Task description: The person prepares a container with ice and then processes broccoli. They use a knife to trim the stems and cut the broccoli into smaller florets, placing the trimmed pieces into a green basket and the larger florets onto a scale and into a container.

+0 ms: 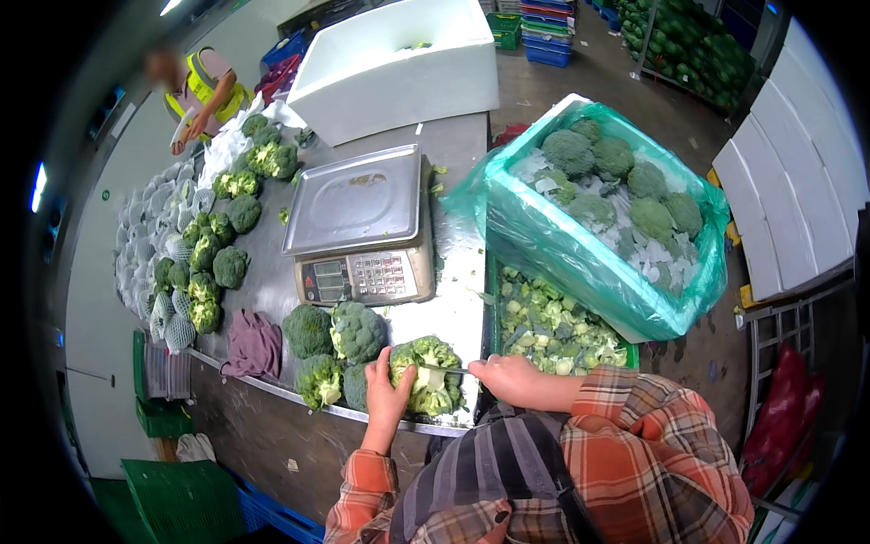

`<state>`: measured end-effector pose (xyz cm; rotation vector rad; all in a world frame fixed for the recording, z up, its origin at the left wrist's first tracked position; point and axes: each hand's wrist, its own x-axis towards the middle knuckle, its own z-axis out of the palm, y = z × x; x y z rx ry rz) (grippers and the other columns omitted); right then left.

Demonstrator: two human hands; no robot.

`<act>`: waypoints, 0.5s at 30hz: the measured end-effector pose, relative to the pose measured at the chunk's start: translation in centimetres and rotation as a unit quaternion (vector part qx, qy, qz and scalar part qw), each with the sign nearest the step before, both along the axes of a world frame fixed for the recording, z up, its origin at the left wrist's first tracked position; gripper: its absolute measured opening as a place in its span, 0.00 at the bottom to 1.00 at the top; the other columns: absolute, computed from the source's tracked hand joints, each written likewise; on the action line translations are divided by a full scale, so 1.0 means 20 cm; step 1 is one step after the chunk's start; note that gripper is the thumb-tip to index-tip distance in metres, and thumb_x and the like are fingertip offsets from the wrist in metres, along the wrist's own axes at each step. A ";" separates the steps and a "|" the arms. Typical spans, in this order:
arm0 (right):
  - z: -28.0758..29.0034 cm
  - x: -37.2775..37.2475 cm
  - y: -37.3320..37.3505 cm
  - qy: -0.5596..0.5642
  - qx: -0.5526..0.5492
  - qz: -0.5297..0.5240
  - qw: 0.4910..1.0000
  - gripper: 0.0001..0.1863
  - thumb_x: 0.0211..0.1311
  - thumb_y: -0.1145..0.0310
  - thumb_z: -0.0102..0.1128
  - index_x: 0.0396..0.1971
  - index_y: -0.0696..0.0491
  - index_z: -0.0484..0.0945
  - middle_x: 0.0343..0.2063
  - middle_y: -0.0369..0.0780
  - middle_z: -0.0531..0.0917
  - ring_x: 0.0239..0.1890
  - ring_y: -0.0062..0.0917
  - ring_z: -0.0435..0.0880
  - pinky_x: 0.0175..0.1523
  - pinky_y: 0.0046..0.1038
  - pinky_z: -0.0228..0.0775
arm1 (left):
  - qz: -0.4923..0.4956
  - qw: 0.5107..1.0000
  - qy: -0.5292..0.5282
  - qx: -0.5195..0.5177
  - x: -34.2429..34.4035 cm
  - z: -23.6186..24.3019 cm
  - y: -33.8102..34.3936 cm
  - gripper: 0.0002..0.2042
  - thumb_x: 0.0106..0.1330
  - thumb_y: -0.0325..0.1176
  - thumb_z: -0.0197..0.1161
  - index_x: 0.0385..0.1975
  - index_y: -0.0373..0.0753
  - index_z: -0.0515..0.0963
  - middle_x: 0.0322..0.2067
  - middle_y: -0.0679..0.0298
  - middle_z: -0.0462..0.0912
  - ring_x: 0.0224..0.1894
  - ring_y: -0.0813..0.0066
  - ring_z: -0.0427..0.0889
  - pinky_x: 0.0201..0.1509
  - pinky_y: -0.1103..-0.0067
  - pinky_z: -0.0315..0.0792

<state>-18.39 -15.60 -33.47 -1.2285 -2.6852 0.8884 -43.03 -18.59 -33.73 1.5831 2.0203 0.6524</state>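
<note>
My left hand (387, 396) is closed round the side of a broccoli head (437, 392) at the table's front edge, its pale cut stem turned up. A knife (444, 368) lies across that stem, its handle wrapped in my right hand (509, 378). How deep the blade sits cannot be made out. Beside my left hand stand several other heads, among them a dark green broccoli head (359, 332). Beyond them is a weighing scale (362, 236) with a bare metal pan.
A foam box lined with green plastic (580, 245) holds broccoli and ice at right, above a crate of trimmings (544, 331). A white foam box (390, 72) stands at the back. Netted heads (149, 236) and a purple cloth (251, 343) lie left. A person (204, 95) works far left.
</note>
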 end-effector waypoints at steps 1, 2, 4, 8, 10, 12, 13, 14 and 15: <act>-0.01 0.00 -0.01 -0.002 -0.021 -0.007 1.000 0.07 0.56 0.73 0.45 0.34 0.58 0.67 0.22 0.50 0.78 0.29 0.43 0.81 0.31 0.42 0.72 | 0.008 0.999 0.002 0.031 0.01 -0.03 -0.01 0.27 0.57 0.42 0.63 0.56 0.43 0.66 0.47 0.51 0.68 0.46 0.51 0.73 0.49 0.67 0.69; -0.02 -0.01 -0.02 -0.003 -0.042 -0.013 0.999 0.08 0.57 0.72 0.45 0.35 0.58 0.68 0.22 0.50 0.78 0.29 0.43 0.81 0.31 0.42 0.72 | 0.018 0.999 0.006 0.046 0.01 -0.05 -0.02 0.24 0.59 0.40 0.60 0.54 0.40 0.66 0.50 0.51 0.70 0.49 0.51 0.73 0.49 0.67 0.69; -0.07 -0.02 -0.05 0.084 -0.155 -0.020 0.984 0.10 0.57 0.70 0.46 0.38 0.57 0.68 0.22 0.52 0.78 0.29 0.45 0.80 0.32 0.42 0.72 | 0.043 0.998 0.011 0.053 0.05 -0.06 -0.05 0.23 0.60 0.38 0.60 0.54 0.39 0.66 0.50 0.53 0.71 0.48 0.53 0.74 0.48 0.68 0.70; -0.09 0.07 -0.07 0.122 -0.212 0.018 0.969 0.09 0.58 0.68 0.46 0.36 0.57 0.68 0.18 0.50 0.76 0.20 0.43 0.78 0.25 0.43 0.68 | 0.016 0.996 0.028 0.077 0.13 -0.04 -0.10 0.21 0.60 0.34 0.59 0.55 0.42 0.67 0.47 0.55 0.72 0.44 0.57 0.76 0.45 0.71 0.71; -0.08 0.05 -0.07 0.045 -0.129 0.017 0.990 0.10 0.56 0.71 0.47 0.36 0.58 0.68 0.19 0.50 0.77 0.22 0.42 0.78 0.27 0.42 0.70 | 0.000 0.996 0.036 0.077 0.12 -0.04 -0.11 0.21 0.61 0.32 0.59 0.55 0.46 0.66 0.46 0.56 0.71 0.40 0.59 0.76 0.43 0.71 0.71; -0.09 0.03 -0.07 0.020 -0.035 0.006 0.999 0.08 0.53 0.75 0.48 0.34 0.58 0.69 0.20 0.49 0.78 0.23 0.42 0.79 0.28 0.40 0.71 | 0.034 0.997 0.033 0.060 0.12 -0.03 -0.11 0.21 0.62 0.31 0.58 0.56 0.45 0.65 0.44 0.57 0.72 0.40 0.60 0.76 0.43 0.72 0.70; -0.12 0.03 -0.05 0.018 -0.005 -0.030 0.999 0.08 0.53 0.75 0.48 0.34 0.58 0.69 0.20 0.49 0.78 0.24 0.42 0.79 0.28 0.41 0.71 | 0.047 0.997 0.030 0.054 0.13 -0.01 -0.09 0.21 0.62 0.30 0.57 0.56 0.45 0.64 0.43 0.57 0.72 0.40 0.61 0.76 0.44 0.73 0.70; -0.17 0.02 -0.04 0.016 0.021 -0.063 0.998 0.07 0.53 0.75 0.48 0.33 0.57 0.69 0.20 0.49 0.78 0.24 0.42 0.79 0.28 0.41 0.71 | 0.063 0.995 0.038 0.061 0.14 -0.01 -0.10 0.21 0.62 0.30 0.57 0.56 0.41 0.63 0.42 0.57 0.71 0.40 0.63 0.74 0.45 0.74 0.69; -0.21 0.02 -0.02 0.015 0.048 -0.096 0.994 0.07 0.52 0.75 0.49 0.33 0.57 0.68 0.20 0.49 0.78 0.24 0.42 0.79 0.29 0.41 0.71 | 0.079 0.995 0.012 0.068 0.13 -0.03 -0.11 0.21 0.62 0.30 0.56 0.55 0.40 0.63 0.44 0.55 0.71 0.42 0.60 0.73 0.47 0.72 0.67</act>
